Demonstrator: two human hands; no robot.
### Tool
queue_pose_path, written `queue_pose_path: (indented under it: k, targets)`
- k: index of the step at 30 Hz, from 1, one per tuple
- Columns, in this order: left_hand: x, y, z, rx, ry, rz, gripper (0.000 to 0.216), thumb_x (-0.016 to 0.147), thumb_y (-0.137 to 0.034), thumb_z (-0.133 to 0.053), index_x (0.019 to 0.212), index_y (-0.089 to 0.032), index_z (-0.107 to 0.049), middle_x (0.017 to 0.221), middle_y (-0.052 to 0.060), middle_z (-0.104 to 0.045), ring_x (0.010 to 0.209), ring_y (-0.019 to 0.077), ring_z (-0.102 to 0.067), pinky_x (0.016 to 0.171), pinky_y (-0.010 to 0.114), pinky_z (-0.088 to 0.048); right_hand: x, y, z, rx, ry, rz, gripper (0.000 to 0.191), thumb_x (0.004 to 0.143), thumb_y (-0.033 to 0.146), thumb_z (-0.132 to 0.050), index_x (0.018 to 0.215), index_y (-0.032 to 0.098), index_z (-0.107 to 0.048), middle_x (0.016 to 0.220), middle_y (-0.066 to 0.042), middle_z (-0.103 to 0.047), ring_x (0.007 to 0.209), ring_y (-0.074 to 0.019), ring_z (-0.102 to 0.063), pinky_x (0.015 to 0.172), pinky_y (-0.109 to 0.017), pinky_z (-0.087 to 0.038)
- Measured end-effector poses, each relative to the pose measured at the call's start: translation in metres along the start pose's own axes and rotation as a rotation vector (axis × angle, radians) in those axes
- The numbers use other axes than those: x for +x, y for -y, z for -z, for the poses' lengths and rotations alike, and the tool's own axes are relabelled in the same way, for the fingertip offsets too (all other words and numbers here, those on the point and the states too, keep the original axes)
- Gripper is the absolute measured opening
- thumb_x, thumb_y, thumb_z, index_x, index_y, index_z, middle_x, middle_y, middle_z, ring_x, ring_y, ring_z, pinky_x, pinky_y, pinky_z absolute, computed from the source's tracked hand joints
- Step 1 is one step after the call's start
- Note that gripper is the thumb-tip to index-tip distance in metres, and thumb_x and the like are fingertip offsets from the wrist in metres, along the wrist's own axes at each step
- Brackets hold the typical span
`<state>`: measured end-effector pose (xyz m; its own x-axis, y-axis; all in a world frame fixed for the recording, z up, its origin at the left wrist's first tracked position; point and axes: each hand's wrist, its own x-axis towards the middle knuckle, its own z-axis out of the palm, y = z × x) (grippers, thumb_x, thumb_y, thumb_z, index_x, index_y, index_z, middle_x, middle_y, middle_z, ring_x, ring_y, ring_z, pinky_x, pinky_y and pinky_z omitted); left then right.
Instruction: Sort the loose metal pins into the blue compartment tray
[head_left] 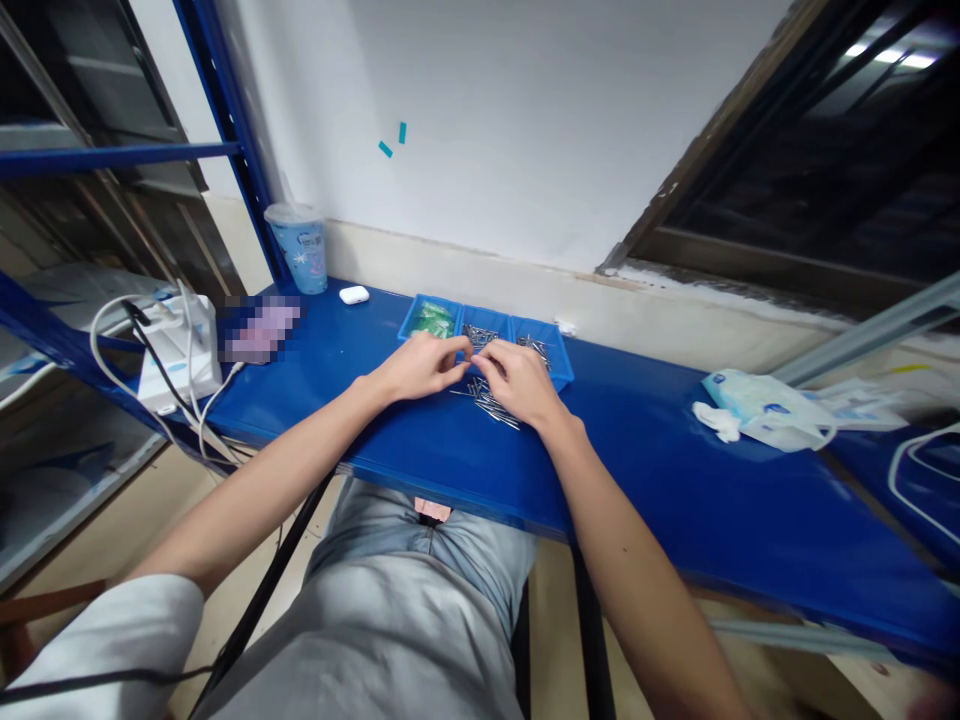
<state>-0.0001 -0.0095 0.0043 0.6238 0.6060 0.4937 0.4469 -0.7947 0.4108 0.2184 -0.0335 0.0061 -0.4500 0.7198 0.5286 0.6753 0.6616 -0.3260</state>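
My left hand (426, 366) and my right hand (519, 378) meet over the blue table, fingertips pinched close together. Whatever lies between the fingertips is too small to make out. Just beneath my right hand is a loose pile of thin metal pins (495, 405), perhaps screws or nails. Behind the hands stand blue plastic bins (561, 372) side by side. Small green pieces (433, 318) in clear wrapping fill the left bin. In the middle bin lie metal pins (481, 335), and more metal pieces (534, 350) are in the right one, partly hidden by my right hand.
At the back left are a patterned cup (300, 250) and a white earbud case (354, 295). A white power strip (176, 350) with cables sits at the left edge, near a blurred-out pink item (262, 328). A tissue pack (769, 408) lies right, on the blue table (630, 470).
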Motion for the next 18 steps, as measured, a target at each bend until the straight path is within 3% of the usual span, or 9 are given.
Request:
queue_pose_path:
  k: [6, 13, 18]
  targets:
    - [0.0013, -0.0007, -0.0010, -0.065, -0.040, -0.063, 0.011, 0.094, -0.020, -0.057, 0.094, -0.017, -0.068, 0.076, 0.001, -0.071, 0.068, 0.0133, -0.063, 0.067, 0.026, -0.045, 0.0001, 0.0049, 0.0010, 0.046, -0.030, -0.027, 0.034, 0.108, 0.044, -0.050, 0.084, 0.023, -0.062, 0.082, -0.004, -0.069, 0.074, -0.0207, -0.061, 0.072, -0.032, -0.039]
    - [0.0009, -0.0004, -0.0011, -0.165, -0.149, -0.076, 0.010, 0.097, -0.021, -0.060, 0.100, -0.017, -0.069, 0.090, 0.003, -0.078, 0.075, 0.0130, -0.069, 0.075, 0.025, -0.052, -0.0008, 0.0025, 0.0007, 0.035, 0.015, -0.006, 0.027, 0.108, 0.032, -0.045, 0.118, 0.022, -0.068, 0.119, -0.010, -0.077, 0.103, -0.0276, -0.071, 0.085, -0.035, -0.047]
    - [0.0008, 0.0015, -0.0012, -0.157, -0.138, -0.048, 0.013, 0.100, -0.025, -0.061, 0.103, -0.017, -0.071, 0.093, 0.005, -0.078, 0.076, 0.0140, -0.069, 0.075, 0.026, -0.053, -0.0006, 0.0001, -0.0017, -0.012, 0.015, -0.024, 0.019, 0.104, 0.028, -0.054, 0.113, 0.022, -0.069, 0.105, -0.009, -0.078, 0.087, -0.0250, -0.069, 0.076, -0.034, -0.045]
